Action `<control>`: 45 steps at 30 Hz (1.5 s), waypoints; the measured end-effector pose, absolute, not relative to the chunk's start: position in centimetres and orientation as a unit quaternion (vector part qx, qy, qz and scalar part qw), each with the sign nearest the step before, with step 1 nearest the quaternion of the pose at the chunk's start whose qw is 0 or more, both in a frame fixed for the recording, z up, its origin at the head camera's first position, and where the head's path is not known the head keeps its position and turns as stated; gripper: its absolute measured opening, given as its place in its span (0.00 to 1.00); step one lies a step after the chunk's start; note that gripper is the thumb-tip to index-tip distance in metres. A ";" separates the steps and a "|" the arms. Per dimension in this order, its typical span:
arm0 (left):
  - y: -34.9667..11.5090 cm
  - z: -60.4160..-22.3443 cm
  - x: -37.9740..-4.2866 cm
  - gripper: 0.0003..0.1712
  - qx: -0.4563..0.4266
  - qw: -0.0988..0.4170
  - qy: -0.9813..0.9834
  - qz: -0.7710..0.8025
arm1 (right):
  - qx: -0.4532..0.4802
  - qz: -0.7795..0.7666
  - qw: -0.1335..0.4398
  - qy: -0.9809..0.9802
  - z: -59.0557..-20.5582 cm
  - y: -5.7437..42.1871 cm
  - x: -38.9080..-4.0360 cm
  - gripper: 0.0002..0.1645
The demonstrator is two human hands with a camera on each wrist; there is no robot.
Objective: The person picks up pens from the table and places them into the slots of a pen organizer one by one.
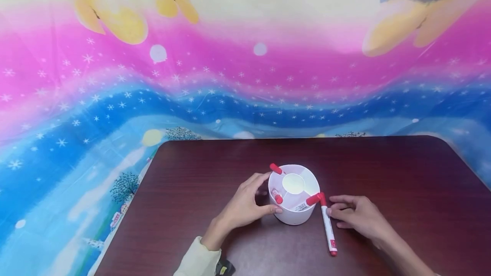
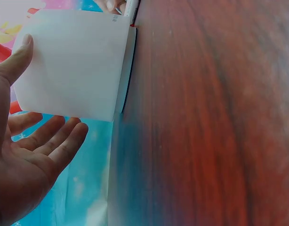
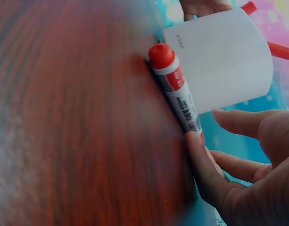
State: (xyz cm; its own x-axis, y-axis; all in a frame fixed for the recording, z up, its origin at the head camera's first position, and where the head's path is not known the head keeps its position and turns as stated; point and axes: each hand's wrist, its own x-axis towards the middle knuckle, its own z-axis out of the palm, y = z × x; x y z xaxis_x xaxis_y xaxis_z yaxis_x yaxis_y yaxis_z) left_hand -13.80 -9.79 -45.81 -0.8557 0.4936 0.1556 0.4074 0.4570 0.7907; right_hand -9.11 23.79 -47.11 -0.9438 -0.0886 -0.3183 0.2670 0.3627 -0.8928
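A white round pen holder (image 1: 293, 216) stands on the table, divided into compartments around a round middle one. Three red-capped markers lean in its outer compartments: one marker (image 1: 275, 168) at the back left, another marker (image 1: 278, 198) at the front left, a third marker (image 1: 311, 200) at the front right. My left hand (image 1: 245, 201) holds the holder's left side, thumb at the front and fingers behind. Beside the holder, a red-and-white marker (image 1: 327, 229) lies on the table, cap end away from me. My right hand (image 1: 360, 216) is just right of it, fingertips at its barrel, thumb apart.
The dark brown wooden table (image 1: 199, 173) has rounded far corners. Behind it hangs a colourful cloth (image 1: 230, 76) with snowflakes and cartoon figures, reaching down past the table's left edge.
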 end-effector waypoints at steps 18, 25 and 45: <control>-9.9 -45.8 -13.6 0.55 0.250 0.058 0.858 0.445 | 0.052 -0.519 0.144 0.841 -46.9 21.9 -9.6 0.31; -9.8 -45.8 -13.6 0.55 0.251 0.059 0.854 0.451 | 0.046 -0.541 0.165 0.823 -46.0 23.2 -10.2 0.31; -9.9 -46.0 -13.8 0.54 0.260 0.051 0.849 0.458 | -0.025 -0.603 0.097 0.792 -41.3 24.7 -12.0 0.34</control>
